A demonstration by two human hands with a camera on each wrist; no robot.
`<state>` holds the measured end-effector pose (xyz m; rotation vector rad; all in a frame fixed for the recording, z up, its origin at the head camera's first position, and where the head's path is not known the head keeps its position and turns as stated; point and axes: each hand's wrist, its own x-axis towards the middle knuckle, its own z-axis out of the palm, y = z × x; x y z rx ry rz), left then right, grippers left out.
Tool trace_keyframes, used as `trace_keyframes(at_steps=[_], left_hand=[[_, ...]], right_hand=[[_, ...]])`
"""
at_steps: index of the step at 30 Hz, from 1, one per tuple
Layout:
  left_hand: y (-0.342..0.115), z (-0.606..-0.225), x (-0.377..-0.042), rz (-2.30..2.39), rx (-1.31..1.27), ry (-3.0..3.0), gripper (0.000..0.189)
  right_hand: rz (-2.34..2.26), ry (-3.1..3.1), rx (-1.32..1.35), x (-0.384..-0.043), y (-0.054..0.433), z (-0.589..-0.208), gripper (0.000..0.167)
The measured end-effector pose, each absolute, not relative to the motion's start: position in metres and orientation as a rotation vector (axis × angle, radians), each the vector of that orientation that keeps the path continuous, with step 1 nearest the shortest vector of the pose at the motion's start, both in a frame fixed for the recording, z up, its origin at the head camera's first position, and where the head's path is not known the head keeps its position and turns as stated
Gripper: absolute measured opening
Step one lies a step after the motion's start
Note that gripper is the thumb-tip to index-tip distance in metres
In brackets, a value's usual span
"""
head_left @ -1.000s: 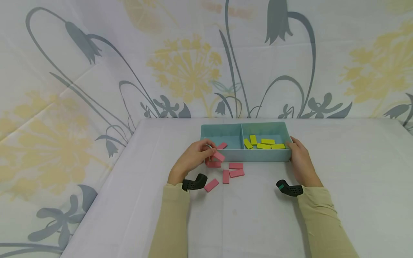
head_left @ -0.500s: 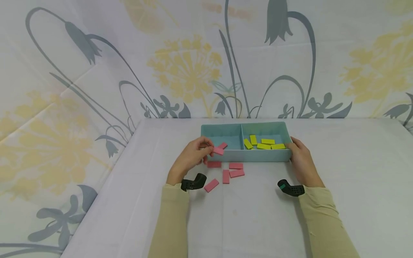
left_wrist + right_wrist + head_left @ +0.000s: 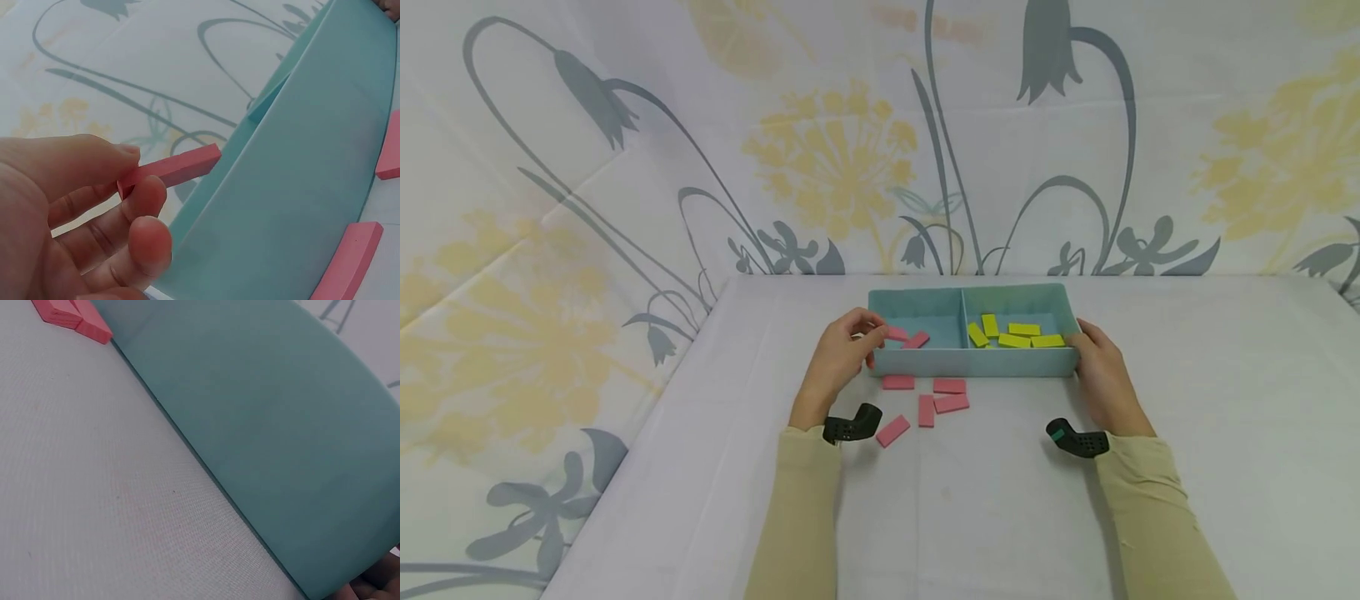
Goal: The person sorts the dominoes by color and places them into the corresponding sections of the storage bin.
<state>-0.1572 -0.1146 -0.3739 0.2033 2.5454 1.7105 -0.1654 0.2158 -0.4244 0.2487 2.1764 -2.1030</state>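
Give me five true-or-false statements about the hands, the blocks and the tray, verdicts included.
1. The left hand pinches a pink block. True.

2. The yellow blocks lie in the left compartment. False: they lie in the right compartment.

3. The right hand holds the right end of the tray. True.

4. The tray has three compartments. False: a single divider makes two.

5. Five pink blocks lie on the table in front of the tray. True.
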Motion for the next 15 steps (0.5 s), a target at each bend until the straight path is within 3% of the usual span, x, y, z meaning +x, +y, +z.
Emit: trace_keyframes(at_steps=[15], left_hand=[[-0.1161,-0.3808,-0.1614,1.726,0.211,2.541,0.024]], right_hand=[[-2.109,2.194,0.215,-0.1652,0.2163,-0.4271,0.055]])
